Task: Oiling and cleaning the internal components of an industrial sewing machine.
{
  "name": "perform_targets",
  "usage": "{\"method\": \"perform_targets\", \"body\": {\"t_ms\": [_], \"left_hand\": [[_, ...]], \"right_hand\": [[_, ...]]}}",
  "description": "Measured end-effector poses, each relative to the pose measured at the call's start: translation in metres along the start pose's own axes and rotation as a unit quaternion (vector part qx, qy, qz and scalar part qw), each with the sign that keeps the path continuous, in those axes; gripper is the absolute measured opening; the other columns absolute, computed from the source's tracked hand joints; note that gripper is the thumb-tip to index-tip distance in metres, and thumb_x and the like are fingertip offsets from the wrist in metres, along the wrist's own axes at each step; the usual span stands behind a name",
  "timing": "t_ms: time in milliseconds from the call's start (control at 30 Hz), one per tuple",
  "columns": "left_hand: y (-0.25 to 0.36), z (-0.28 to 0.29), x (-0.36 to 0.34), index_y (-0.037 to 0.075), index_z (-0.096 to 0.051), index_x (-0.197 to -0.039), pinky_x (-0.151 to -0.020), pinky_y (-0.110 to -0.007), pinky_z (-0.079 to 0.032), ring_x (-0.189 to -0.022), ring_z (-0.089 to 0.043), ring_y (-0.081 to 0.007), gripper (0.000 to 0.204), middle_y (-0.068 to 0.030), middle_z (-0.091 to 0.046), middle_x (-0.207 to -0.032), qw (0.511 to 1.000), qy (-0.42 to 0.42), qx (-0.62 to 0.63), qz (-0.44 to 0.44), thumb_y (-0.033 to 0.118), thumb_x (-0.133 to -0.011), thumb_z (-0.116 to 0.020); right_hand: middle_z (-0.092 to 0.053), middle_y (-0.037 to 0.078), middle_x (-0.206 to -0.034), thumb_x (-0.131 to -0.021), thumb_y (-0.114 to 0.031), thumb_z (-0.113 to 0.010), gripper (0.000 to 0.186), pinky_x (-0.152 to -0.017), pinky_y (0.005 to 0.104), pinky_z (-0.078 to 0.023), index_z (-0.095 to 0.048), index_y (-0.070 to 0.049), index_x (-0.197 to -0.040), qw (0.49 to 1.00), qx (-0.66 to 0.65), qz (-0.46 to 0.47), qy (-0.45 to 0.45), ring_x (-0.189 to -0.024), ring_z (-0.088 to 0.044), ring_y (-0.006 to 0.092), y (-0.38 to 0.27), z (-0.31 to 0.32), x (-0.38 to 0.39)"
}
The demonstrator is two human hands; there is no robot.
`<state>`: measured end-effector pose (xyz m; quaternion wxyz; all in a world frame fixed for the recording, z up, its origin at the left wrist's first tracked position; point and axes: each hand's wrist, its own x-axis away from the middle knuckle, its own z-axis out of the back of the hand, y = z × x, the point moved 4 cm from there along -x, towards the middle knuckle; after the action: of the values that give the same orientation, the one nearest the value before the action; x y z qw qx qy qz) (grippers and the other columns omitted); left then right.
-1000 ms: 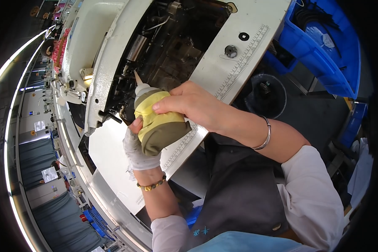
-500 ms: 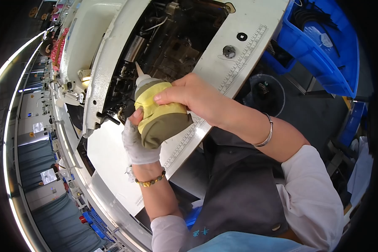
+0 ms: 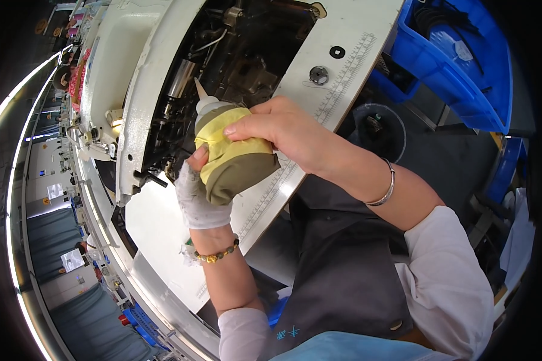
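Between my hands is a squeeze bottle (image 3: 242, 157) wrapped in yellow and olive cloth. Its pale, pointed nozzle (image 3: 200, 90) tips toward the exposed underside (image 3: 247, 69) of a tilted-back sewing machine, in front of dark metal parts; whether it touches them I cannot tell. My left hand (image 3: 200, 195), in a whitish fingerless glove, grips the bottle from below and the left. From the right side my right hand (image 3: 286, 133) closes round it, thumb pressed on the yellow cloth. Fingers behind the bottle are hidden.
On the white table edge (image 3: 307, 111), marked with a ruler scale, lie a round metal part (image 3: 319, 74) and a small black disc (image 3: 337, 52). To the right are a blue bin (image 3: 464, 78) holding black strips and a round bucket (image 3: 379, 135). The white machine body (image 3: 141, 90) rises at left.
The machine and table have shifted slightly left and up in the picture. Both hands keep their hold on the bottle, which now sits a touch further right against the machine.
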<state>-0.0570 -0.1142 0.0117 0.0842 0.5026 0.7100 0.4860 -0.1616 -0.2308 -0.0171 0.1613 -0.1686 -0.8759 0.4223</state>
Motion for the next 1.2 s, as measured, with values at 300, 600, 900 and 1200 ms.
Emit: {"method": "perform_targets", "body": {"t_ms": [300,600,900,1200], "left_hand": [[0.0,-0.026,0.003,-0.004,-0.046,-0.122,-0.094,-0.04,-0.045,-0.104,-0.057,-0.0288,0.05,-0.0193,-0.056,-0.116,0.999,-0.032,-0.022,-0.015,0.024,-0.083,-0.06],[0.014,-0.036,-0.003,-0.004,-0.047,-0.122,-0.089,-0.04,-0.048,-0.103,-0.057,-0.0284,0.049,-0.019,-0.056,-0.115,0.997,-0.02,-0.061,-0.045,0.028,-0.085,-0.056],[0.017,-0.04,-0.007,-0.008,-0.048,-0.12,-0.087,-0.035,-0.049,-0.098,-0.06,-0.0269,0.05,-0.0191,-0.059,-0.112,0.998,-0.019,-0.034,-0.057,0.024,-0.083,-0.06],[0.022,-0.048,-0.018,-0.007,-0.048,-0.12,-0.088,-0.035,-0.048,-0.099,-0.06,-0.0261,0.048,-0.0184,-0.058,-0.113,0.993,-0.034,-0.076,-0.081,0.023,-0.085,-0.058]], "right_hand": [[-0.054,0.007,-0.054,-0.075,-0.029,-0.065,0.037,-0.045,0.0261,-0.036,-0.065,0.007,-0.068,0.997,0.001,0.078,0.028,-0.05,-0.049,0.0104,-0.008,0.005,0.003],[-0.066,0.009,-0.076,-0.079,-0.024,-0.063,0.033,-0.064,0.021,-0.045,-0.067,0.008,-0.088,0.998,0.019,0.067,-0.004,-0.069,-0.06,0.0108,-0.033,0.004,0.003],[-0.065,0.007,-0.072,-0.077,-0.024,-0.064,0.031,-0.062,0.0214,-0.044,-0.069,0.006,-0.084,0.997,0.021,0.079,0.006,-0.067,-0.059,0.0098,-0.037,0.005,-0.005],[-0.063,0.006,-0.07,-0.076,-0.024,-0.066,0.029,-0.061,0.0218,-0.042,-0.069,0.005,-0.081,0.992,0.049,0.117,0.007,-0.065,-0.057,0.0095,-0.046,0.012,-0.014]]}}
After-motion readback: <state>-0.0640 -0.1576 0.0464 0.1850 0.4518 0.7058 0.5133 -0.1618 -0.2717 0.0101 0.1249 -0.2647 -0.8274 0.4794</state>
